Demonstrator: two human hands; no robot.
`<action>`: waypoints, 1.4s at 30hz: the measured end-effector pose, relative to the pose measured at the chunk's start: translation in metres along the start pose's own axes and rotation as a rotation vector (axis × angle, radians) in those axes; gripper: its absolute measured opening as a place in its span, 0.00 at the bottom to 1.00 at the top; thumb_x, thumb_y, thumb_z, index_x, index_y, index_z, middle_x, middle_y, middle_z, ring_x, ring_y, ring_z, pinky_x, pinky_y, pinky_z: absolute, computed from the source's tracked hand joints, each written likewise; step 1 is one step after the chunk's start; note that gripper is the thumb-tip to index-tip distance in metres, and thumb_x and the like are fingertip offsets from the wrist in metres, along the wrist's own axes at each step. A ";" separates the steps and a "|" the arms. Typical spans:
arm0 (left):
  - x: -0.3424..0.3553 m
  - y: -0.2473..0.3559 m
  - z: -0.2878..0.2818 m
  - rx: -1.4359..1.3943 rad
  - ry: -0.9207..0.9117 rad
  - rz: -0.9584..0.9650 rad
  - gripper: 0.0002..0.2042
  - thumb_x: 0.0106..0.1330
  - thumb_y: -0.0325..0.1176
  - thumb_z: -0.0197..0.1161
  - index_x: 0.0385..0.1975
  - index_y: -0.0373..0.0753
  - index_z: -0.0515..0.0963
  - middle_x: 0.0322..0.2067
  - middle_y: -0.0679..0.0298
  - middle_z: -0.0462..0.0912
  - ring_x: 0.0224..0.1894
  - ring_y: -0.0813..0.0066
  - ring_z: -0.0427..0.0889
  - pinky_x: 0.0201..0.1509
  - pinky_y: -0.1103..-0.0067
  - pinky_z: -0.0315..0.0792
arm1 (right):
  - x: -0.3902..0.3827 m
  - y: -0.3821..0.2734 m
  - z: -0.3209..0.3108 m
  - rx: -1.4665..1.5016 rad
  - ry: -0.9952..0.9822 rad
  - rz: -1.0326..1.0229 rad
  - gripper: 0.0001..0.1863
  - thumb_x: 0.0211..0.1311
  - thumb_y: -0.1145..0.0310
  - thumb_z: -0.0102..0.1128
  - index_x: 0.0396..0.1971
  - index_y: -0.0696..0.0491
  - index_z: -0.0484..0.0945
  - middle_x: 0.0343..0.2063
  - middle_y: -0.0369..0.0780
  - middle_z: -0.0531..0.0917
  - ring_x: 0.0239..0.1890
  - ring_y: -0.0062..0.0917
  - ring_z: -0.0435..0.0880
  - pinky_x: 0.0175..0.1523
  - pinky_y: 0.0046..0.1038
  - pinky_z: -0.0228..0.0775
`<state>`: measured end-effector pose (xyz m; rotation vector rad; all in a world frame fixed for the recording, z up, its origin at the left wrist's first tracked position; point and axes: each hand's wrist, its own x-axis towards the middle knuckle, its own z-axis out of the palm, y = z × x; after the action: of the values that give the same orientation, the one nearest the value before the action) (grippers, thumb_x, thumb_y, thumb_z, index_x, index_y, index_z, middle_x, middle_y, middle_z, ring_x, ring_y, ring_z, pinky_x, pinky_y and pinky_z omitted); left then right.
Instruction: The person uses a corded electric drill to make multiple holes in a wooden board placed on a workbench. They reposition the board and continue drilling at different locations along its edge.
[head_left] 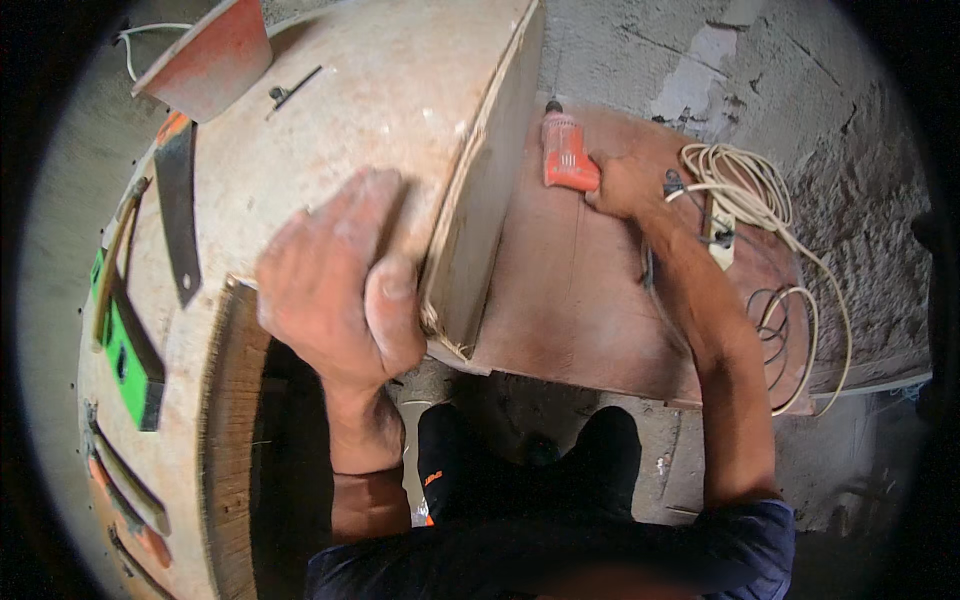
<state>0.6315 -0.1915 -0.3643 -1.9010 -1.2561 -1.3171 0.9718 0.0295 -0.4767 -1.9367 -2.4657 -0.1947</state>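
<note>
Tub (215, 68): one, red, flared sides, far left on the pale surface (350, 110); contents hidden from view.
Drill (568, 155): one, red, over the reddish lower surface (570, 300), just right of the upright side panel (480, 230); chuck toward the far side.
Right hand (622, 185): grip closed round the drill's handle.
Left hand (335, 275): grip curled at the pale surface's near edge; whether it holds anything, cannot tell.
Socket strip (721, 255): pale, right, beside coiled cable (772, 188).
Level (125, 365): green, left.
</note>
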 end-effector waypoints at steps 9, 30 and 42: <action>-0.007 -0.001 0.002 -0.156 0.088 0.109 0.27 0.81 0.52 0.51 0.53 0.35 0.88 0.41 0.51 0.92 0.44 0.63 0.89 0.55 0.72 0.78 | 0.001 -0.004 0.028 -0.001 0.255 -0.017 0.30 0.49 0.55 0.69 0.55 0.48 0.86 0.46 0.52 0.90 0.52 0.49 0.88 0.59 0.50 0.79; -0.019 -0.016 0.018 -0.217 0.270 0.231 0.21 0.78 0.47 0.62 0.52 0.35 0.88 0.34 0.58 0.90 0.36 0.73 0.86 0.46 0.77 0.79 | 0.007 -0.005 0.021 0.066 0.213 -0.042 0.29 0.44 0.58 0.66 0.51 0.50 0.86 0.42 0.53 0.90 0.48 0.52 0.88 0.56 0.48 0.78; -0.018 -0.016 0.018 -0.279 0.273 0.215 0.20 0.77 0.46 0.65 0.52 0.32 0.88 0.34 0.58 0.90 0.35 0.74 0.86 0.45 0.76 0.79 | 0.015 -0.009 0.026 -0.029 0.212 0.006 0.29 0.48 0.56 0.69 0.53 0.51 0.85 0.46 0.52 0.90 0.52 0.49 0.88 0.59 0.50 0.79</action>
<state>0.6238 -0.1771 -0.3898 -1.8938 -0.7424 -1.6333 0.9612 0.0440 -0.5027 -1.8271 -2.3338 -0.4143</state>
